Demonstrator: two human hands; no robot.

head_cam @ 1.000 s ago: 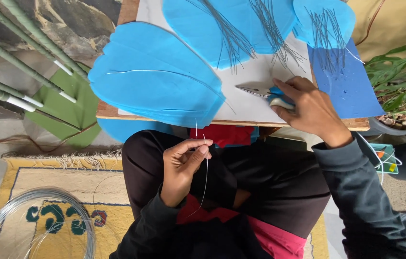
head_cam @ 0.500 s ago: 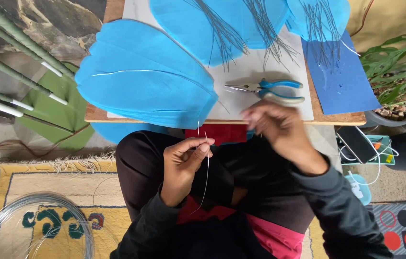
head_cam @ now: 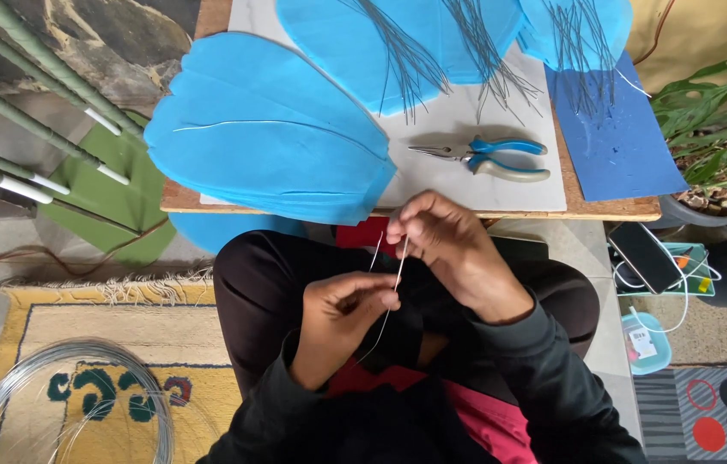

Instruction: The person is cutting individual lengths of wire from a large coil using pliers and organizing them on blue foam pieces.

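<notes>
It looks like a home craft corner: a low wooden table point(head_cam: 612, 209) with blue paper petals point(head_cam: 269, 137), pliers point(head_cam: 488, 157), a patterned rug point(head_cam: 123, 344), wire coil point(head_cam: 63, 404) and potted plant point(head_cam: 715, 112).

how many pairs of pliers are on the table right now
1. The blue-handled pliers lie on the white board of the table, just beyond the right hand and left hand, which pinch a thin wire. Blue petals could hide more.

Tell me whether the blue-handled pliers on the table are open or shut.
Shut. The blue-handled pliers lie flat on the white board, their narrow tips meeting in one point, neither hand touching them.
</notes>
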